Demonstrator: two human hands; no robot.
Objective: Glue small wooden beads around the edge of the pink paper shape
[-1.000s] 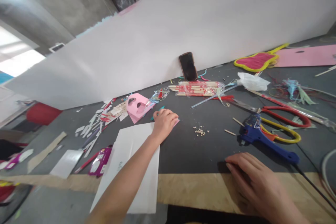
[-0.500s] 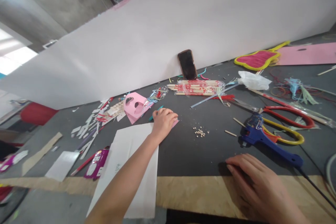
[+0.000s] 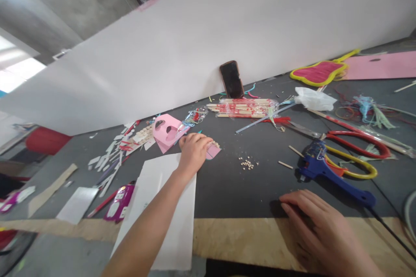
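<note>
My left hand [image 3: 194,149] is curled with its palm down beside a small pink piece [image 3: 212,152] bearing a cluster of little pale beads. A teal tip [image 3: 199,132] pokes out behind the fingers; what they grip is hidden. My right hand [image 3: 320,220] rests at the table's front edge, thumb and forefinger tips close together, with nothing visible between them. A loose heap of pale beads [image 3: 247,163] lies between the hands. The blue glue gun [image 3: 334,181] is just beyond my right hand. Under my left forearm lies a white board [image 3: 175,242].
Large scissors [image 3: 354,136] with red and yellow handles lie behind the glue gun. A phone [image 3: 232,79] leans on the white partition [image 3: 182,52]. Wrapped sticks [image 3: 243,108] lie before it. A pink cut-out box [image 3: 165,132] and a purple packet [image 3: 120,201] are at left.
My left hand has shifted a little left, uncovering more of the pink piece and its beads. My right hand has stayed in place.
</note>
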